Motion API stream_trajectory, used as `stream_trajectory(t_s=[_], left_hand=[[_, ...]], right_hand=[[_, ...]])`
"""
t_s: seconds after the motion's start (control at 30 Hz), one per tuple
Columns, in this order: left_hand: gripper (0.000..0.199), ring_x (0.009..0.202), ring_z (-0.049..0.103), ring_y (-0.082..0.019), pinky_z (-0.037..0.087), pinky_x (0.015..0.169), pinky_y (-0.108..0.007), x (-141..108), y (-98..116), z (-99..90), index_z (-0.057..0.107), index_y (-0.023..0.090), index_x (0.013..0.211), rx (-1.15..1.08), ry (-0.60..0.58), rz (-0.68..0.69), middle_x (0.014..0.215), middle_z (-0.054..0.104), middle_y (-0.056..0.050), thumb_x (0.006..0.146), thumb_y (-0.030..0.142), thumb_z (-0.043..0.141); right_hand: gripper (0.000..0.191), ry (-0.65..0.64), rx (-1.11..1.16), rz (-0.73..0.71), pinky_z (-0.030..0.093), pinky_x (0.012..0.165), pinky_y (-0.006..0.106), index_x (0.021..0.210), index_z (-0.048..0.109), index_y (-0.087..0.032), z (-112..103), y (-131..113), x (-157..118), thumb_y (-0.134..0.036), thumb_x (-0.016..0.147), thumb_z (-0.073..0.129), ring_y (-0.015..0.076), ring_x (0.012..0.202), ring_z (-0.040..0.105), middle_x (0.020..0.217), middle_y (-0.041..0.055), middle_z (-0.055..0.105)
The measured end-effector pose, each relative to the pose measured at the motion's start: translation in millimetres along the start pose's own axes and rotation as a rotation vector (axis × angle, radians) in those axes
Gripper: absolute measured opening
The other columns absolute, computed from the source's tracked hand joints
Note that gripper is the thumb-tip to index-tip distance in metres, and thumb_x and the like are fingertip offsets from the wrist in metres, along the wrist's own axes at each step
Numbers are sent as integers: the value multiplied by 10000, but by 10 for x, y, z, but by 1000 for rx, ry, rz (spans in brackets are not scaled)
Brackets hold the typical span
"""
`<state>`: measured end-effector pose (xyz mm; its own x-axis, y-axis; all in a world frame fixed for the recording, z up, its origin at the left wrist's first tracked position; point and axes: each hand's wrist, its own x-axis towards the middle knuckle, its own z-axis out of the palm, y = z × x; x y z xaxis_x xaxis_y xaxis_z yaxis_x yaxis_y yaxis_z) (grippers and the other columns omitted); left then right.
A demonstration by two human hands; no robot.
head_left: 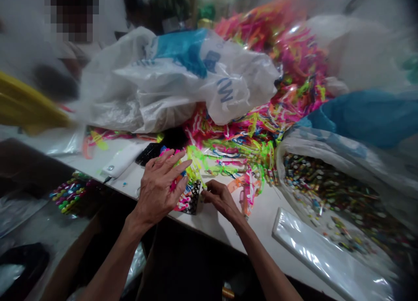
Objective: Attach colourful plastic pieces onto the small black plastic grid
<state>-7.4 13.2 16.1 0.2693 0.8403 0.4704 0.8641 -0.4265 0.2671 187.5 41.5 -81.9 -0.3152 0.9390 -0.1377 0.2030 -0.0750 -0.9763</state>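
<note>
At the far left a yellow sheet [26, 105] jutted in, blurred. Below it, beads [68, 195] in many colours lay off the edge of the white surface [215, 222]. A white box [122, 161] rested on the surface, near a large white plastic bag [170, 81] slumped behind it.

The left hand [161, 183] reached up from the lower edge, forearm slanted, palm down, fingers spread and extended flat over a black mesh tray [193, 197] holding pink and green pieces. The hand was open and pressed lightly on top, gripping nothing.

Just beside it, the right hand [220, 198] curled inward, its fingertips pinched together at the tray's right edge; whatever they pinched was too small to make out.

Behind both hands rose a heap of neon plastic strips [261, 118]. To the right, a clear bag [329, 187] of small mixed pieces sagged open, and a clear wrapped packet [323, 257] lay flat at the surface's near edge.
</note>
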Motion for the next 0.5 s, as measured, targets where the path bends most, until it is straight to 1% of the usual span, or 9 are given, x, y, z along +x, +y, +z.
stream_trajectory(t_s=[0.07, 0.13, 0.23, 0.27, 0.37, 0.43, 0.5], left_hand=[[361, 1283, 369, -244, 305, 1028, -469, -2, -2, -2, 522, 263, 1229, -6, 3, 3, 1344, 496, -33, 874, 281, 459], [360, 1283, 370, -243, 304, 1030, -465, -1, -1, -6, 526, 257, 1225, -7, 0, 2, 1339, 502, -35, 872, 279, 462], [360, 1281, 373, -243, 307, 1027, -463, 7, 6, -12, 526, 250, 1225, -8, -1, -6, 1336, 504, -41, 871, 273, 464], [360, 1279, 375, -243, 309, 1025, -462, 9, 8, -13, 526, 251, 1225, -11, 1, -6, 1338, 502, -41, 872, 271, 463], [362, 1274, 384, -244, 311, 1021, -463, 12, 13, -12, 525, 261, 1227, -13, 6, -2, 1335, 506, -39, 871, 270, 464], [366, 1275, 384, -245, 309, 1024, -466, 9, 12, -9, 523, 265, 1230, -11, 5, -4, 1334, 507, -38, 870, 265, 466], [365, 1279, 379, -244, 308, 1029, -466, 3, 7, -4, 523, 264, 1229, -12, 7, -5, 1337, 504, -36, 869, 262, 466]], right_hand=[[92, 25, 124, -12, 438, 582, 246, 735, 566, -175, 10, -23, 34, -266, 721, 578, 136, 601, 556, 629, -23, 565], [120, 98, 219, -28, 448, 614, 254, 783, 583, -173, -27, -55, 37, -272, 716, 590, 140, 633, 569, 677, -8, 596], [144, 243, 222, -38, 453, 641, 268, 822, 592, -172, -91, -87, 21, -277, 724, 594, 160, 678, 594, 711, 12, 625], [139, 262, 198, -36, 453, 649, 272, 824, 593, -172, -94, -86, 18, -274, 730, 587, 165, 687, 598, 708, 14, 627], [130, 215, 125, -45, 445, 647, 267, 827, 599, -175, -21, -37, 37, -271, 748, 560, 166, 686, 590, 693, 9, 620], [119, 191, 48, -74, 417, 593, 245, 803, 598, -177, 56, 21, 69, -274, 757, 546, 154, 646, 558, 678, -1, 598], [109, 200, -62, -103, 362, 529, 225, 756, 587, -179, 107, 79, 102, -275, 766, 535, 137, 590, 503, 644, -14, 558]])
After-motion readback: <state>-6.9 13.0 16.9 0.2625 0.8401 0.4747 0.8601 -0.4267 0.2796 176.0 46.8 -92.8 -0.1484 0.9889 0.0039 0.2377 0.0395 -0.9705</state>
